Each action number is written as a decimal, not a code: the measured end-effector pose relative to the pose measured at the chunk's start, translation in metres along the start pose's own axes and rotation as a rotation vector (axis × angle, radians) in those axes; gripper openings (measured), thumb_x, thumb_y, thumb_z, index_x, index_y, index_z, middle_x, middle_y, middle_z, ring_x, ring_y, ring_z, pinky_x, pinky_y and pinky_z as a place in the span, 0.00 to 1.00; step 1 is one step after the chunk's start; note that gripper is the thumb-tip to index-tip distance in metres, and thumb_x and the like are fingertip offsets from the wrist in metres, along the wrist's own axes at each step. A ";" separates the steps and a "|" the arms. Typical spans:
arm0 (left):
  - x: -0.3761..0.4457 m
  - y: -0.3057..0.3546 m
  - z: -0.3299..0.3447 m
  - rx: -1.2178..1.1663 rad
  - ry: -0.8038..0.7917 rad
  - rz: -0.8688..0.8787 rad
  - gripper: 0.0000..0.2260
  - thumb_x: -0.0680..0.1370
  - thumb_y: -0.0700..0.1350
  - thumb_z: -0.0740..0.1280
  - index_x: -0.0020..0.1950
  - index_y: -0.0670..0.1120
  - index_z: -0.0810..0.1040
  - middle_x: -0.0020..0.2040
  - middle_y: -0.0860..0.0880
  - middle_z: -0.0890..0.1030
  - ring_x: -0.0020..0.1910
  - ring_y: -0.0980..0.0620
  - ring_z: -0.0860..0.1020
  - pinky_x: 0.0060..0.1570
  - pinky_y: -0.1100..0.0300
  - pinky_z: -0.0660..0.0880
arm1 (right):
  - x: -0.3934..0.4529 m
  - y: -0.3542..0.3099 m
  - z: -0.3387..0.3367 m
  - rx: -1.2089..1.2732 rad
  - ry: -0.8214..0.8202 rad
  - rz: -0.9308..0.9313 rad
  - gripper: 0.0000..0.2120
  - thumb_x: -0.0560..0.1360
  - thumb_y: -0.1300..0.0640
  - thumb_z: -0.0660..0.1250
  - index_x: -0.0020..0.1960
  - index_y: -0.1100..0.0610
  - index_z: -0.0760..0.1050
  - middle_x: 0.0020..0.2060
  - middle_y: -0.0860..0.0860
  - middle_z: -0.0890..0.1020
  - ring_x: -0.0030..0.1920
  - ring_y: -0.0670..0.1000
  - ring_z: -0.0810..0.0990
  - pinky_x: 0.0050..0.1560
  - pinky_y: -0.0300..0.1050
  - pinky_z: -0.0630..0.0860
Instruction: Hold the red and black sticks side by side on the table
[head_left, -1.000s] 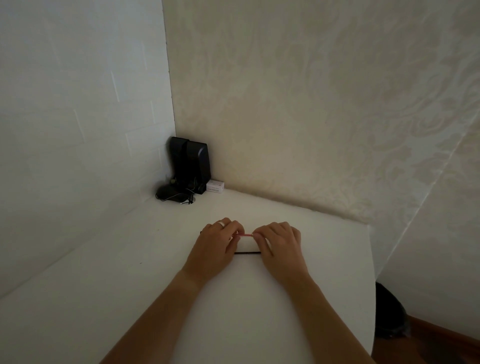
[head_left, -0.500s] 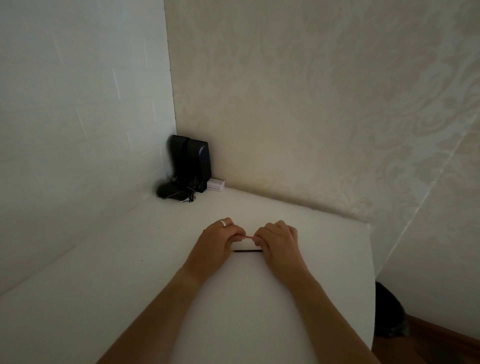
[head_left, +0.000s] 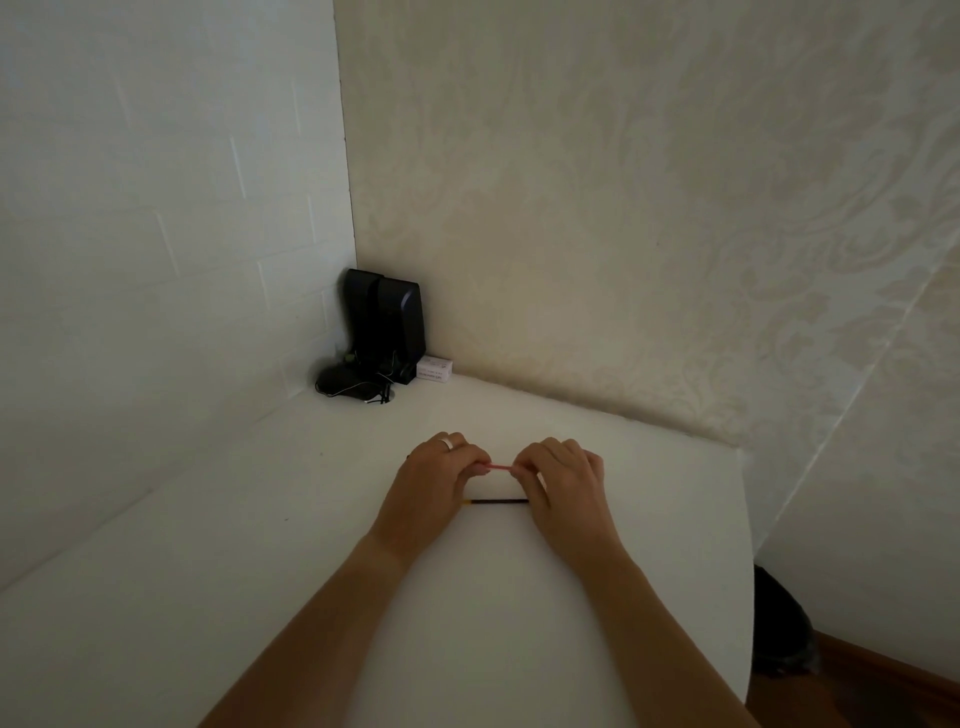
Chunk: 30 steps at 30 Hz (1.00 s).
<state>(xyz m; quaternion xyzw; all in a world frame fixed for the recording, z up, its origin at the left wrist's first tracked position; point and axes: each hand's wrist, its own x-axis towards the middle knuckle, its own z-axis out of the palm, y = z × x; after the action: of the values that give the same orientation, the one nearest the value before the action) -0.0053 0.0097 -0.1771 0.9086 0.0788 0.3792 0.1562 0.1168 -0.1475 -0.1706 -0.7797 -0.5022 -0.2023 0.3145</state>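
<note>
Pinching a thin pink strip (head_left: 501, 467) between left hand (head_left: 434, 483) and right hand (head_left: 563, 483), black stick (head_left: 497, 502) just below.

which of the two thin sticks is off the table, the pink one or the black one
The pink stick: the left hand and right hand pinch its ends. The black stick lies flat on the table.

Brightness: dim overall, muted greys and creams.
Light source: soft and even; where it comes from cannot be told.
Brightest area: the wall (head_left: 597, 208) beyond the hands, faintly warm.
Shadows: soft and weak; the forearms below the left hand (head_left: 431, 483) and right hand (head_left: 566, 483) read dark; deep shade at the floor, right of the hands.
Glare: a small glint on the ring (head_left: 447, 443).
Focus: fairly sharp; the speakers (head_left: 387, 322) lose detail in blackness.
Distortion: wide-angle bending of the table (head_left: 156, 597) edge and wall lines towards the frame edges.
</note>
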 end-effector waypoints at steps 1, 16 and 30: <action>0.000 -0.001 0.001 0.003 -0.001 0.001 0.16 0.81 0.52 0.58 0.51 0.47 0.83 0.43 0.51 0.81 0.42 0.53 0.77 0.41 0.53 0.77 | 0.000 0.001 0.000 0.017 -0.012 0.000 0.02 0.79 0.50 0.64 0.48 0.47 0.74 0.43 0.41 0.76 0.44 0.45 0.71 0.51 0.42 0.61; 0.000 -0.002 0.002 0.000 0.007 0.002 0.15 0.81 0.52 0.59 0.51 0.47 0.83 0.43 0.51 0.81 0.44 0.54 0.77 0.43 0.55 0.77 | -0.002 0.001 0.003 0.055 -0.033 0.031 0.10 0.80 0.46 0.57 0.51 0.48 0.75 0.47 0.41 0.75 0.48 0.44 0.71 0.53 0.44 0.63; 0.001 -0.004 0.004 0.003 0.003 0.003 0.16 0.81 0.53 0.58 0.51 0.47 0.83 0.44 0.51 0.81 0.43 0.53 0.77 0.42 0.54 0.77 | -0.002 0.002 0.002 0.075 -0.063 0.015 0.05 0.79 0.50 0.61 0.51 0.48 0.73 0.48 0.42 0.75 0.48 0.46 0.72 0.52 0.42 0.63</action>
<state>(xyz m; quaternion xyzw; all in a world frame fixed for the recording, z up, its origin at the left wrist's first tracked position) -0.0022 0.0125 -0.1807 0.9084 0.0780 0.3808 0.1543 0.1175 -0.1482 -0.1738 -0.7772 -0.5131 -0.1560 0.3291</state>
